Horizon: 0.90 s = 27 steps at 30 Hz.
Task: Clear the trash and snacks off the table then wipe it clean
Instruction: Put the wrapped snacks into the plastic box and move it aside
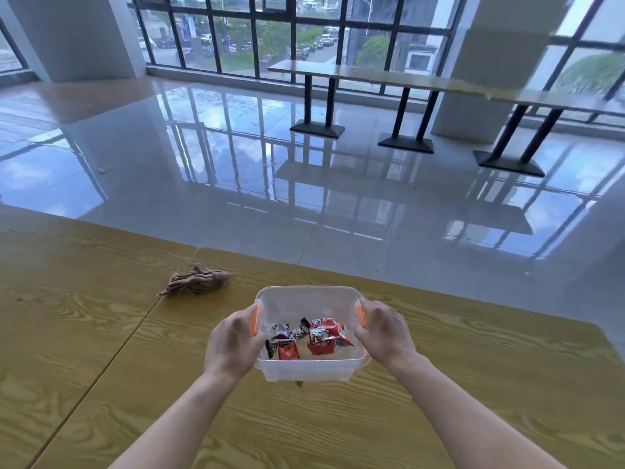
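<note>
A clear plastic box with orange side clips is held over the wooden table. My left hand grips its left side and my right hand grips its right side. Inside lie red and silver snack packets, two or three of them. A crumpled brown cloth rests on the table to the far left of the box. A small brown scrap peeks out from under the box's near edge.
The table's far edge runs diagonally just beyond the box, with glossy tiled floor behind. A seam splits the tabletop on the left. Long tables on black legs stand by the windows.
</note>
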{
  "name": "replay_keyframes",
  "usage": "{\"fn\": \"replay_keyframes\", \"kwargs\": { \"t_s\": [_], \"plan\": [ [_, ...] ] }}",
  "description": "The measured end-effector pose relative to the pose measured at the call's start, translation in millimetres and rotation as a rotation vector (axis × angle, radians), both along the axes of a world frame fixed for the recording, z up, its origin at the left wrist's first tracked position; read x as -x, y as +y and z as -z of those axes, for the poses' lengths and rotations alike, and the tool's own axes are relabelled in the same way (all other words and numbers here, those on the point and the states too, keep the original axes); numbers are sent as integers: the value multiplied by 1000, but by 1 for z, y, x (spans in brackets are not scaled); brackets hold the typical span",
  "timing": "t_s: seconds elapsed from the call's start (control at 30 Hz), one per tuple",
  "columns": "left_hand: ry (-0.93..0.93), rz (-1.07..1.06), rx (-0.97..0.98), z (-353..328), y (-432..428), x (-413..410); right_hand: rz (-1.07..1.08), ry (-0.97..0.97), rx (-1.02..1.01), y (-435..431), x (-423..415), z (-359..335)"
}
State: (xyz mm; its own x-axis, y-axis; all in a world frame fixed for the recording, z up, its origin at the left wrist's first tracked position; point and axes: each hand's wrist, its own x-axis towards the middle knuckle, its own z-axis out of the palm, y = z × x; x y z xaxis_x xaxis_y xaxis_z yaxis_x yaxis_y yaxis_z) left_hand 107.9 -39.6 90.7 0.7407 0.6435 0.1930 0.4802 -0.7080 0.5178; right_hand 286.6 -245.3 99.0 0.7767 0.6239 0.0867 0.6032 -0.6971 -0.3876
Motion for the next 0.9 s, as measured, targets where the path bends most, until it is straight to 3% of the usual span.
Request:
{"fn": "replay_keyframes", "kwargs": {
  "t_s": [0.53,0.9],
  "plan": [
    [77,293,33,-1,-120,-157,357,48,13,-163,-78,0],
    [107,445,68,8,-221,-255,490,19,-1,-271,-148,15]
  ]
}}
